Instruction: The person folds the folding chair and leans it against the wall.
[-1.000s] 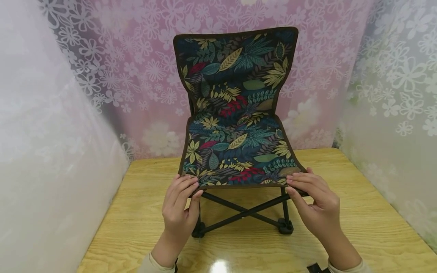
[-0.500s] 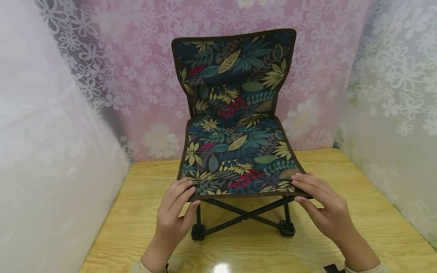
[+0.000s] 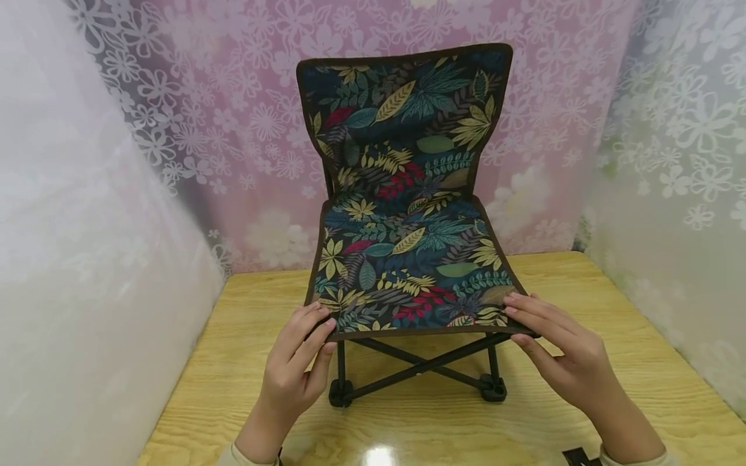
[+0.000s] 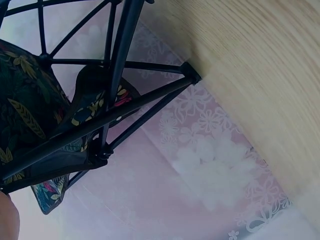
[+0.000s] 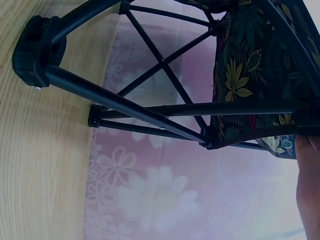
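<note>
The left hand [image 3: 294, 369] and right hand [image 3: 574, 356] each lightly pinched a front corner of the folding chair [image 3: 402, 123], fingers curved over the seat cloth [image 3: 408, 259], thumbs below its edge; I took this for adjusting the seat, with the next move calling for an even touch on both sides. The chair stood unfolded on the wooden table [image 3: 233, 356], its dark cloth leaf-printed in yellow, teal and red above crossed black legs [image 3: 419, 370].
</note>
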